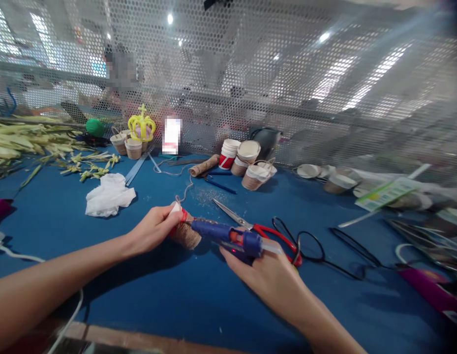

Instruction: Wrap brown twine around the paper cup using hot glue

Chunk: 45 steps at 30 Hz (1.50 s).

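Observation:
My left hand (156, 227) grips a small paper cup (187, 234) tilted on its side, part red and white, part wrapped in brown twine. A strand of twine (187, 189) runs from the cup back toward a twine roll (205, 165). In my right hand (269, 275) is a blue hot glue gun (225, 236), a clear glue stick poking from its rear and a small red light lit. Its nozzle points at the cup's side, touching or very close; I cannot tell which. Red-handled scissors (276, 239) lie open just behind the glue gun.
Twine-wrapped cups (255, 176) stand at the back, with more on the right. A crumpled white tissue (109, 195), dried husks (25, 142) and a yellow crown-shaped piece (141, 127) are on the left. Black cord (320, 253) loops at the right. A perforated metal screen (221, 64) closes the back.

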### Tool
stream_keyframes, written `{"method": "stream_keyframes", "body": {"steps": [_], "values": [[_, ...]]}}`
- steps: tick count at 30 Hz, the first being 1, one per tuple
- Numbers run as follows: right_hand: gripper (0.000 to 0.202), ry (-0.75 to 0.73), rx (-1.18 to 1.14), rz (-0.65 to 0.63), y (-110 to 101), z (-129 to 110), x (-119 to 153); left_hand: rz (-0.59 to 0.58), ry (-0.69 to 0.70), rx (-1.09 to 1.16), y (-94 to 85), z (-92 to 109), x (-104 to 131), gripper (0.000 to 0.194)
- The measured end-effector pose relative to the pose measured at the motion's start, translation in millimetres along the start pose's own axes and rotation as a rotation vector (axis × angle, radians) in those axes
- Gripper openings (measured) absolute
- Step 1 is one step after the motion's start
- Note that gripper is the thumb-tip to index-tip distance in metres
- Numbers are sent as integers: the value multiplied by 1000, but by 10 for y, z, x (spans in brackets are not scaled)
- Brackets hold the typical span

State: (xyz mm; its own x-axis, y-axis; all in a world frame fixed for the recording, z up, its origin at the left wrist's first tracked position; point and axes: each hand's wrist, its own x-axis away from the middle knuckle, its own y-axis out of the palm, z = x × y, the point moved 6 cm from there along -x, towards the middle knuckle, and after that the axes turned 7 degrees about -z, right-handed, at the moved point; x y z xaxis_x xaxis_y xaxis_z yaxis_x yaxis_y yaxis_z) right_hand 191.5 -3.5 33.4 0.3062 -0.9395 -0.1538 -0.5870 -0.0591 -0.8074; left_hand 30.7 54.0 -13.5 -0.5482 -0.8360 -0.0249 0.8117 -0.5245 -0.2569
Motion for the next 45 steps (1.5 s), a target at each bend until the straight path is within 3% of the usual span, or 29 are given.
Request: {"method": "stream_keyframes", "body": {"steps": [11,17,22,28,33,37,42,45], "values": [[11,-13,-11,-22,4,9,-13,28,3,-60,-16,14,-1,40],[7,-13,-47,-25,29,-2,6,-18,25,-21,5,15,-3,39],[11,-11,-35,-23,20,-1,-2,25,-3,-71,-17,3,-3,39],[7,-9,-38,-28,49,-2,26,-54,41,29,24,30,1,39],[7,-11,-36,3,37,25,35,9,21,-37,-14,17,4,38],[8,-40,-43,-32,65,13,36,-58,30,35,29,23,-4,41],[7,-48,-28,17,38,-6,42,0,21,-8,2,22,0,37],[7,-50,-7,-21,52,-32,38,-42,22,16,24,15,2,40]]}}
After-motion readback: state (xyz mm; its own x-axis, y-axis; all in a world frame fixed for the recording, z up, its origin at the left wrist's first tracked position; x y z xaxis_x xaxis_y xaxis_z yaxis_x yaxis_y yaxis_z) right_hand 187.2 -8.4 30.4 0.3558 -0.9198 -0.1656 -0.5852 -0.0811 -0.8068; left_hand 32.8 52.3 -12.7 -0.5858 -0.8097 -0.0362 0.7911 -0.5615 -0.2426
